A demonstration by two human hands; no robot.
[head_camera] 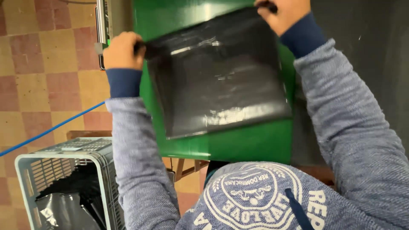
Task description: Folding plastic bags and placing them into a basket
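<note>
Green surface (pixel 255 145) beneath; black bag (pixel 217 72) stretched between left hand (pixel 121 51) and right hand (pixel 285 12); both pinching top corners.

Workshop: green machine (pixel 238 145), plastic crate (pixel 25 170).

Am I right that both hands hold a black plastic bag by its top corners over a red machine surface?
Not quite: the surface is green, not red, as the head view shows. The left hand and right hand do hold the black plastic bag by its top corners.
</note>
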